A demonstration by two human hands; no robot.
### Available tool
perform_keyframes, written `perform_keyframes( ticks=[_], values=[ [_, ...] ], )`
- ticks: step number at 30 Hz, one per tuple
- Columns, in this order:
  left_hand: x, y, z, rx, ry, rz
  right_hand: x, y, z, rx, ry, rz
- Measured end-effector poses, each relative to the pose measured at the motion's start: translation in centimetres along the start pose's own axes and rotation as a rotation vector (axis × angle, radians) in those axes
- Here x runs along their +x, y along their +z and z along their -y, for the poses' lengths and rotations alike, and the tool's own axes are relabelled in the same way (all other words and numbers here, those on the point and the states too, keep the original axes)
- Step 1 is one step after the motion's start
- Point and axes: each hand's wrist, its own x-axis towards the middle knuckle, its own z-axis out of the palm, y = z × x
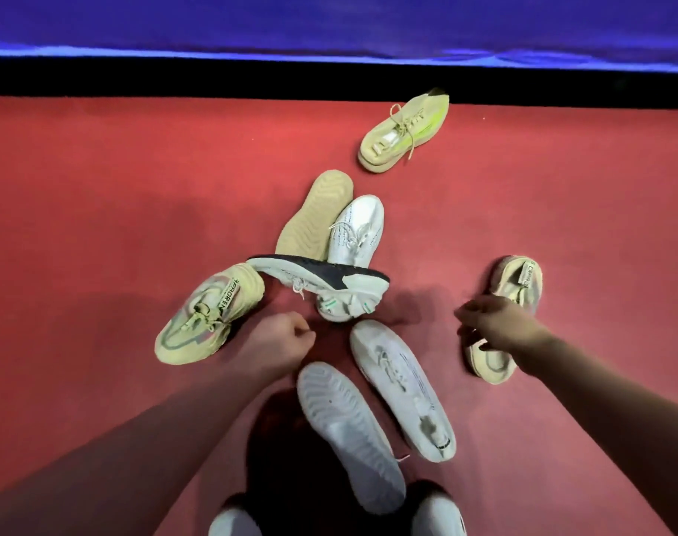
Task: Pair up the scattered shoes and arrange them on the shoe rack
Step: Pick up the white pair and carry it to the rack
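Observation:
Several shoes lie scattered on the red carpet (pixel 97 226). A yellow-green sneaker (pixel 209 311) sits at the left, and its match (pixel 519 284) lies at the right, partly under my right hand (pixel 496 323). That hand is blurred, hovering over the shoe with fingers spread and bent and the thumb near its edge. My left hand (pixel 279 342) is curled, holds nothing, and sits just right of the left sneaker. A white and black sneaker (pixel 321 276) lies on its side across a beige sole-up shoe (pixel 316 214) and a silver sneaker (pixel 356 232). No shoe rack is in view.
A beige and neon sneaker (pixel 405 129) stands apart at the back. A white shoe (pixel 401 384) and a white sole-up shoe (pixel 349 431) lie near my feet (pixel 439 512). A black band (pixel 174 77) and a blue surface (pixel 329 25) border the carpet's far side.

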Motion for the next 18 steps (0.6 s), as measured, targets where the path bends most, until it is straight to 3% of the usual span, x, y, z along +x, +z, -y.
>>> perform_keyframes(
  ticks=[5,9,13,18],
  values=[
    [6.2,0.0,2.8,0.12,0.087,-0.078,7.0,4.0,2.4,-0.131,-0.171,0.031],
    [11.3,-4.6,1.9,0.274,0.198,-0.118,10.6,4.6,6.0,-0.202,-0.319,0.058],
    [14.3,-8.7,0.9,0.203,0.262,-0.262,12.4,4.5,8.7,-0.258,-0.417,0.108],
    [14.3,-7.6,2.4,0.057,0.226,-0.077,11.2,5.4,10.7,-0.307,-0.502,0.127]
  ],
)
